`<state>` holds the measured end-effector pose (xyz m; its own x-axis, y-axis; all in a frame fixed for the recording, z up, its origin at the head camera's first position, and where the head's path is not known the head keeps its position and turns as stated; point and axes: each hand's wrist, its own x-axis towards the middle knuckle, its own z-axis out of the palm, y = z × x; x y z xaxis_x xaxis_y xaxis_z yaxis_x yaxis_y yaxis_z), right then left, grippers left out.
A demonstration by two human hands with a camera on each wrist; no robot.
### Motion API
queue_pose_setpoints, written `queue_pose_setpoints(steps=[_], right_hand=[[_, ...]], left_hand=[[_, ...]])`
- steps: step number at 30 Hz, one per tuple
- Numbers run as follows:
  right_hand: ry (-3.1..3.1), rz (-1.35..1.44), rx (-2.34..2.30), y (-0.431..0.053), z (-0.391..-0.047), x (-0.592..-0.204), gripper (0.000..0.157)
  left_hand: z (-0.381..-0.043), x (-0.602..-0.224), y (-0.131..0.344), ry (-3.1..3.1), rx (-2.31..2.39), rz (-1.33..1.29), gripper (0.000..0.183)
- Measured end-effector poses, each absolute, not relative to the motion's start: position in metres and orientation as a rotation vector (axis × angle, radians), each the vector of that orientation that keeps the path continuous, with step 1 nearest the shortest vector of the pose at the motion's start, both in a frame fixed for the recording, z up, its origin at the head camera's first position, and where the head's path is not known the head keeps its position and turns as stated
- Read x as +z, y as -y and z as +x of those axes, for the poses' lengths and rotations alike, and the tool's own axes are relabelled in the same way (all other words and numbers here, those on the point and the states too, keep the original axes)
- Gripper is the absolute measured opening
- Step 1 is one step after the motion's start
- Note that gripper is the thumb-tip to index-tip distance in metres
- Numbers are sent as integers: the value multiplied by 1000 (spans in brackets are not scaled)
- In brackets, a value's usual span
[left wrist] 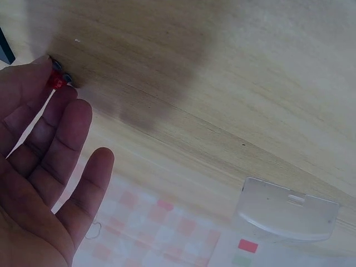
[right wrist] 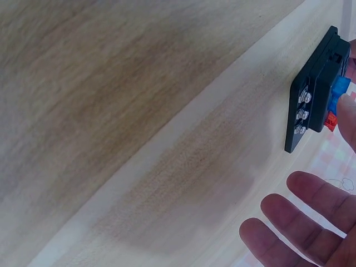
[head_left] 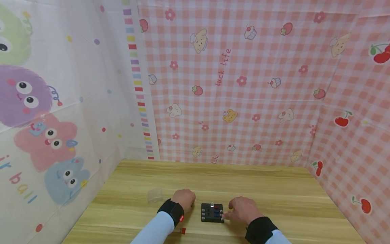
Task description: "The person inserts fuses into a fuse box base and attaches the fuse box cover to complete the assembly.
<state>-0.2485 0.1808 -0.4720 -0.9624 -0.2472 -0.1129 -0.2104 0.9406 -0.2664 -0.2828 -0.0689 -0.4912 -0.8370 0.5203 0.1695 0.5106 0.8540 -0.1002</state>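
My left hand (head_left: 184, 198) pinches a small red blade fuse (left wrist: 57, 81) between thumb and fingers, its metal prongs facing outward just over the table. To its right lies a black fuse block (head_left: 212, 218) with screw terminals down both sides. One blue fuse (left wrist: 3, 41)-free view, the right wrist one, shows a blue fuse (right wrist: 339, 92) and a red fuse (right wrist: 330, 120) seated in it. My right hand (head_left: 243, 210) is at the block's right edge, a fingertip beside the blue fuse; its other fingers stretch out loosely. The frame edge cuts off the thumb's contact.
A clear plastic cover (head_left: 155, 195) lies left of my left hand. Another red fuse (head_left: 182, 231) is on the table near my left forearm. Patterned cloth walls (head_left: 231, 101) enclose the wooden table (head_left: 292, 200) at the back and sides.
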Motion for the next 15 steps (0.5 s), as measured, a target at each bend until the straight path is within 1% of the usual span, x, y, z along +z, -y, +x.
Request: queue_pose_setpoints(steps=[4,15], right_hand=[[-2949,-347,-382,-180,-248,-471,42],[-2937,-338,-370,-180,-247,-471,44]], left_hand=[[-280,-487,68,2838,96,-769,23],[-281,-489,70,2867,107,-729,25]])
